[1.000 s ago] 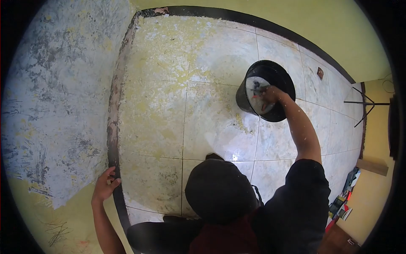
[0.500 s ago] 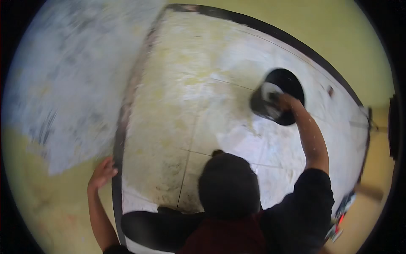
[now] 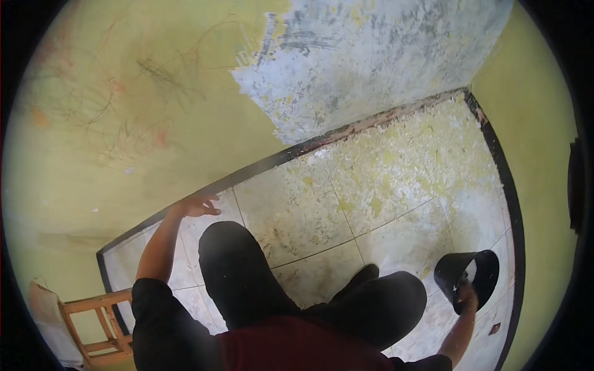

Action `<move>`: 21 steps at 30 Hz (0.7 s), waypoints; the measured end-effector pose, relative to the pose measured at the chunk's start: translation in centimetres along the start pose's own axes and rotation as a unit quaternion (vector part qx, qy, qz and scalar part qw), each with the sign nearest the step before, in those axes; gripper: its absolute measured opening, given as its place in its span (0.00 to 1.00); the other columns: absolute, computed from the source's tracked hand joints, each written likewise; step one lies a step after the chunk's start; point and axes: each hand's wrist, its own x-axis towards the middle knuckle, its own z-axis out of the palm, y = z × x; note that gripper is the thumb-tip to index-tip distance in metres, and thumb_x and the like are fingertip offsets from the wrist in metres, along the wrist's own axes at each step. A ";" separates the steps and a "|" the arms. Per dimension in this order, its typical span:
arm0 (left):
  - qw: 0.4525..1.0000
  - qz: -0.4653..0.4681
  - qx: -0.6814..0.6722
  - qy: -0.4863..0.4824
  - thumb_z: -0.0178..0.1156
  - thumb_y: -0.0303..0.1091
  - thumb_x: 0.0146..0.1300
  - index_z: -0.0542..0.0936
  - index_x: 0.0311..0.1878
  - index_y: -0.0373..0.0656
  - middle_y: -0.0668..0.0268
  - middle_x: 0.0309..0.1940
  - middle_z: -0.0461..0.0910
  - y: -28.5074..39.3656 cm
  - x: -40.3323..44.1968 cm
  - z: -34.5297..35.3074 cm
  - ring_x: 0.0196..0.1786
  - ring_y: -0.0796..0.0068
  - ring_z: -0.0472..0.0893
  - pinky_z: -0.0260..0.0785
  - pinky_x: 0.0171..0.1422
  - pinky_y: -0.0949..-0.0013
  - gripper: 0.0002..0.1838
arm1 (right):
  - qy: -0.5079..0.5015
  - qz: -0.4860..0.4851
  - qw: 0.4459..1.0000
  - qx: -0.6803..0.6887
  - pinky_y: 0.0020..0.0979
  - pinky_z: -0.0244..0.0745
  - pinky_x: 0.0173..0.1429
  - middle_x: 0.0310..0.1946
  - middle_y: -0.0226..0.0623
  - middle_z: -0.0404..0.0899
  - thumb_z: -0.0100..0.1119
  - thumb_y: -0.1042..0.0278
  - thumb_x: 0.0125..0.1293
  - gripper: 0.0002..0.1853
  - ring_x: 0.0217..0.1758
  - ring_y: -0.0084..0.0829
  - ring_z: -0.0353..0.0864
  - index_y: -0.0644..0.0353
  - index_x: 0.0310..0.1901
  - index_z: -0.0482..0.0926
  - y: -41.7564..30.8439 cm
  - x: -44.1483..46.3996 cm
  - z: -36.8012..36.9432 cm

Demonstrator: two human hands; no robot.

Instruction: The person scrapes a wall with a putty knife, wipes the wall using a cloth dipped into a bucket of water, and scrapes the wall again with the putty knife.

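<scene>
My right hand reaches into a black bucket that is tilted on the tiled floor. White material shows inside. The fingers are bent down in there, closed around something I cannot make out. At the left, my left hand hangs near the foot of the wall beside my raised knee. It holds nothing, and its fingers are loosely apart.
A yellow-green wall has a scraped white-grey patch. Paint flakes cover the tiles below it. Dark skirting edges the floor. A wooden stool-like frame stands at lower left; a small brownish piece lies near the bucket.
The view has swung left, so the bucket appears lower and farther right, and the wooden frame has come into view. My right hand stays in the bucket; my left hand stays empty.
</scene>
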 end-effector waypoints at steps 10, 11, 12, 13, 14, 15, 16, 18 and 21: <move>0.986 0.133 -0.071 0.071 0.65 0.56 0.62 0.69 0.69 0.44 0.55 0.55 0.78 2.1 0.2 -1.3 0.55 0.64 0.78 0.69 0.62 0.64 0.38 | 0.236 0.041 0.957 0.163 0.37 0.78 0.26 0.23 0.47 0.83 0.58 0.74 0.55 0.16 0.24 0.41 0.85 0.62 0.47 0.84 -3.3 -4.3 -3.5; 0.987 0.121 -0.067 0.082 0.65 0.55 0.62 0.69 0.69 0.43 0.55 0.55 0.78 0.5 0.5 -0.8 0.55 0.64 0.78 0.69 0.62 0.64 0.38 | 0.230 0.074 0.953 0.183 0.38 0.77 0.25 0.24 0.49 0.83 0.57 0.74 0.55 0.17 0.22 0.41 0.84 0.63 0.47 0.84 -5.6 -7.5 -5.7; 0.988 0.109 -0.064 0.094 0.65 0.55 0.62 0.69 0.69 0.42 0.55 0.55 0.79 -0.7 0.8 -0.3 0.55 0.64 0.78 0.68 0.62 0.64 0.38 | 0.225 0.107 0.947 0.202 0.39 0.77 0.24 0.24 0.50 0.83 0.56 0.74 0.55 0.17 0.20 0.41 0.83 0.64 0.47 0.83 -7.8 -10.7 -7.9; 0.989 0.077 -0.106 0.061 0.65 0.57 0.60 0.69 0.69 0.41 0.55 0.55 0.79 -1.1 0.3 -0.1 0.58 0.63 0.77 0.67 0.64 0.62 0.40 | 0.226 0.153 0.938 0.214 0.37 0.77 0.24 0.26 0.49 0.83 0.56 0.74 0.56 0.19 0.22 0.39 0.84 0.63 0.51 0.82 -9.7 -13.3 -9.7; 0.988 0.080 -0.118 0.058 0.65 0.57 0.60 0.69 0.69 0.41 0.55 0.55 0.79 -1.8 0.6 0.6 0.58 0.63 0.77 0.67 0.64 0.62 0.40 | 0.227 0.204 0.925 0.225 0.35 0.77 0.25 0.28 0.47 0.84 0.55 0.75 0.57 0.21 0.23 0.36 0.84 0.62 0.54 0.80 -11.5 -16.2 -12.0; 0.991 0.072 -0.102 0.049 0.65 0.58 0.60 0.69 0.69 0.41 0.56 0.54 0.79 -2.6 0.9 1.1 0.59 0.63 0.77 0.67 0.64 0.61 0.41 | 0.236 0.246 0.911 0.235 0.33 0.77 0.26 0.29 0.45 0.84 0.54 0.76 0.58 0.23 0.24 0.33 0.84 0.61 0.57 0.78 -13.9 -18.7 -14.4; 0.994 0.064 -0.083 0.038 0.65 0.59 0.59 0.69 0.69 0.41 0.56 0.54 0.80 -3.2 1.3 1.4 0.59 0.62 0.76 0.67 0.65 0.61 0.41 | 0.256 0.243 0.901 0.250 0.32 0.76 0.26 0.31 0.43 0.84 0.53 0.77 0.60 0.25 0.26 0.30 0.84 0.60 0.61 0.77 -16.5 -20.7 -17.0; 0.988 0.082 -0.130 0.011 0.65 0.58 0.59 0.69 0.68 0.41 0.60 0.50 0.81 -2.1 2.0 1.0 0.56 0.65 0.77 0.68 0.61 0.62 0.41 | 0.337 0.063 0.886 0.313 0.29 0.77 0.47 0.47 0.46 0.84 0.51 0.77 0.65 0.26 0.47 0.31 0.84 0.66 0.67 0.69 -23.4 -24.2 -23.3; 0.971 0.171 -0.161 0.046 0.66 0.51 0.62 0.70 0.67 0.40 0.63 0.46 0.80 0.5 4.2 -0.3 0.45 0.70 0.79 0.70 0.54 0.64 0.35 | 0.356 -0.076 0.869 0.333 0.27 0.72 0.47 0.45 0.36 0.80 0.49 0.62 0.76 0.21 0.44 0.24 0.75 0.68 0.63 0.72 -30.1 -22.0 -30.2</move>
